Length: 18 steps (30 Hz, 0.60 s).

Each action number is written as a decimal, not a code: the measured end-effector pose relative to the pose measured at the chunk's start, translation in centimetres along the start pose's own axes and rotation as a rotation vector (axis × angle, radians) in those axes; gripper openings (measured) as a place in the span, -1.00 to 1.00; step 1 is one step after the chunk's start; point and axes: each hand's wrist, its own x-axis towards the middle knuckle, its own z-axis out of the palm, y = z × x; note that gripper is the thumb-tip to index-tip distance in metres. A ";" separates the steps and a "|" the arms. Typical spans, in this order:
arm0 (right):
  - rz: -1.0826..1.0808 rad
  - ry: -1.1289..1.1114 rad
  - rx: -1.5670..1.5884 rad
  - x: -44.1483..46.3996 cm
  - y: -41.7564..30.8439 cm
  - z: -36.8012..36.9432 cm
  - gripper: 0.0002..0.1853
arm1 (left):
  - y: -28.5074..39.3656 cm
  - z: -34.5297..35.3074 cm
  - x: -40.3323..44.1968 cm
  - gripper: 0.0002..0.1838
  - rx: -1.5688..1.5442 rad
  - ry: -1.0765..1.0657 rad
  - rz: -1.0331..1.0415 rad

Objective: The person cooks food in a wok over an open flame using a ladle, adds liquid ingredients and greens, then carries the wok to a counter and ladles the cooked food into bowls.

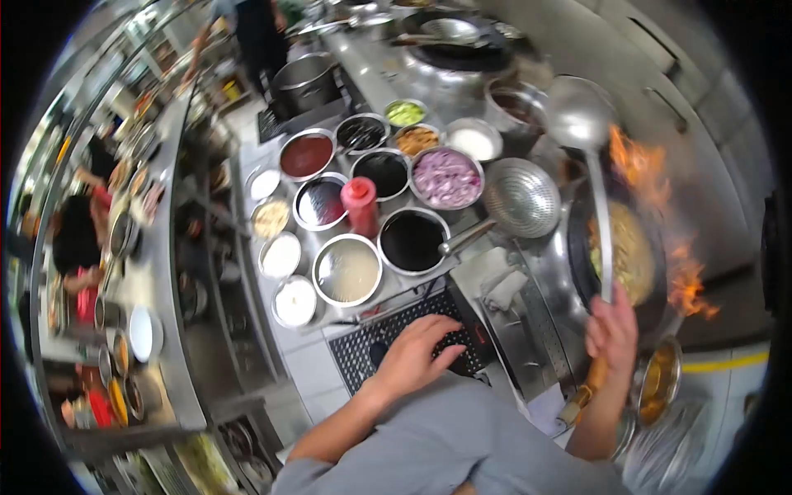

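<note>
My right hand (612, 330) is wrapped round the long handle of a big metal ladle (601, 206), whose wooden end points down toward me. The ladle's bowl is raised beyond the wok (580, 239), and its shaft crosses above it. Pale yellowish food (639, 252) lies in the wok, and orange flames (643, 169) flare along its far and right sides. My left hand (422, 351) hovers in front of my body with nothing in it, thumb and fingers apart. A perforated strainer (522, 198) rests left of the wok.
Bowls of sauces and ingredients crowd the counter, among them chopped purple onion (447, 177), dark sauce (412, 241) and a red squeeze bottle (360, 206). A folded cloth (503, 289) lies near the wok. Another person (78, 235) works at the left counter; one stands at the back.
</note>
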 end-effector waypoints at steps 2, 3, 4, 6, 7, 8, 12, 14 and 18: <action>-0.010 -0.110 -0.141 1.9 1.9 3.5 -0.34 | -0.9 -2.5 -1.1 -0.66 0.035 0.052 0.012; -0.002 -0.075 -0.169 2.7 3.0 5.5 -0.36 | -1.4 -3.5 -1.8 -0.66 0.041 0.058 -0.006; 0.011 -0.044 -0.197 3.7 4.2 7.2 -0.37 | -2.0 -4.4 -2.5 -0.67 0.048 0.066 -0.029; -0.032 -0.031 -0.424 7.4 7.2 9.1 -0.37 | -3.2 -5.9 -3.8 -0.67 0.057 0.066 -0.075; -0.071 -0.012 -0.592 9.7 8.2 9.5 -0.35 | -3.8 -6.4 -4.3 -0.67 0.056 0.060 -0.098; -0.109 0.005 -0.759 11.8 9.5 9.7 -0.33 | -4.3 -6.7 -4.8 -0.67 0.058 0.056 -0.121; -0.369 0.046 -0.963 18.0 14.7 10.2 -0.34 | -5.1 -7.6 -5.2 -0.68 0.107 0.054 -0.147; -0.155 0.007 -0.919 16.5 13.3 11.5 -0.37 | -5.8 -7.6 -5.5 -0.67 0.121 0.063 -0.177; 0.177 -0.101 -0.700 14.6 7.1 10.9 -0.38 | -10.0 -5.1 -8.3 -0.63 0.000 0.027 -0.461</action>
